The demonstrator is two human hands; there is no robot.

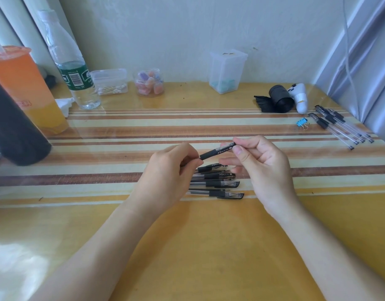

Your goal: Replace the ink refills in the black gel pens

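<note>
I hold one black gel pen (216,151) above the table, tilted up to the right. My left hand (170,177) pinches its lower left end. My right hand (261,164) pinches its upper right end between thumb and fingers. Below the hands lies a small pile of black gel pens (217,183) with clear barrels, partly hidden by my left hand. A second group of several capped pens (339,124) lies at the far right of the table.
An orange drink cup (24,88), a dark cylinder (11,127) and a water bottle (72,68) stand at the left. Small clear containers (227,70) line the back wall. A black roll (280,98), white controller (300,96) and blue binder clip (301,123) sit at the right.
</note>
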